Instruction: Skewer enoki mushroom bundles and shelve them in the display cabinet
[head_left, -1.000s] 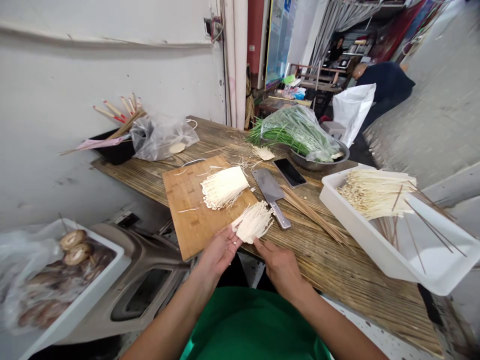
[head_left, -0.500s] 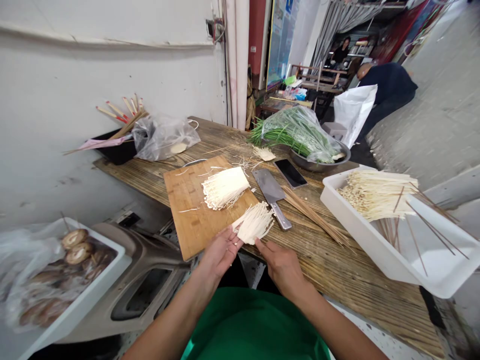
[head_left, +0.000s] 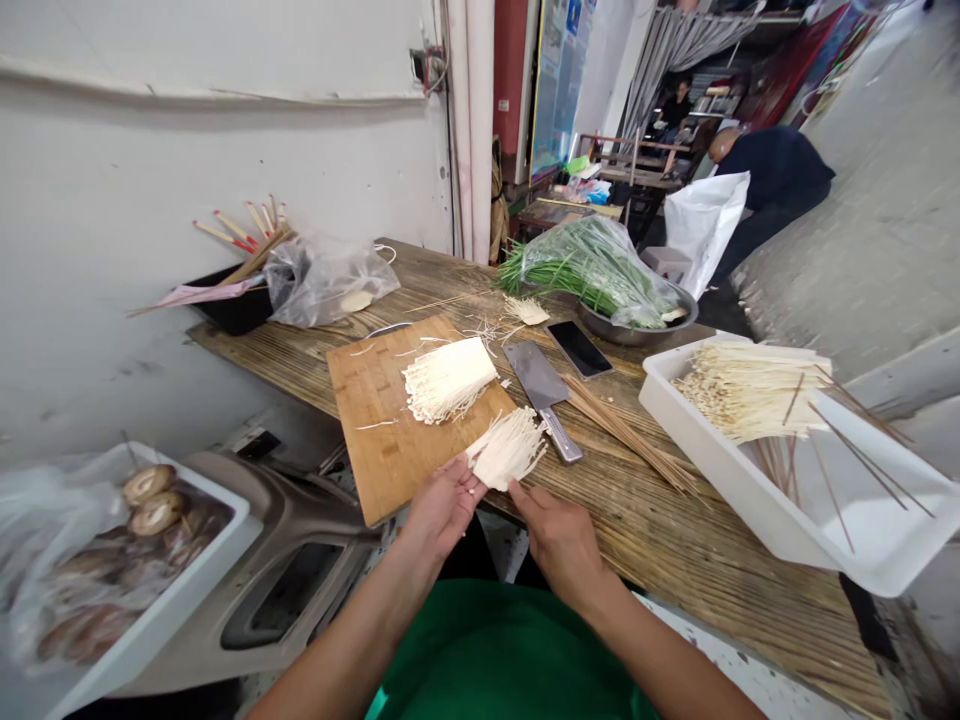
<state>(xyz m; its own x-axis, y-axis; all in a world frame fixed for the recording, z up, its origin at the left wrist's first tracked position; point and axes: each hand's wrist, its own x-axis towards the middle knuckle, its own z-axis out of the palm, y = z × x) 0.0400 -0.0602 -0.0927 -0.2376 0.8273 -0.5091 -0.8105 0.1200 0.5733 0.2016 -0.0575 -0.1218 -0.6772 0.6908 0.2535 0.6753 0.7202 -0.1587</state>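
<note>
A flat bunch of enoki mushrooms (head_left: pixel 508 448) is held over the near right corner of a wooden cutting board (head_left: pixel 367 400). My left hand (head_left: pixel 444 497) grips it from the left, with the fingers partly under it. My right hand (head_left: pixel 559 535) pinches the bunch's near edge, its fingers curled; whether it also holds a thin stick is hidden. A larger enoki clump (head_left: pixel 450 378) lies on the board. Right of the board rests a cleaver (head_left: pixel 536 375), its metal handle pointing towards me.
Bamboo skewers (head_left: pixel 630 430) and a phone (head_left: pixel 579 348) lie beyond the cleaver. A white tub (head_left: pixel 795 530) holds skewered enoki at right. Bagged green chives (head_left: pixel 592 265) fill a metal bowl. Shiitake mushrooms (head_left: pixel 156 513) sit in a tub at lower left. A person (head_left: pixel 776 175) bends down behind.
The bunch and both hands keep nearly the same place and grip. The view shifts very slightly.
</note>
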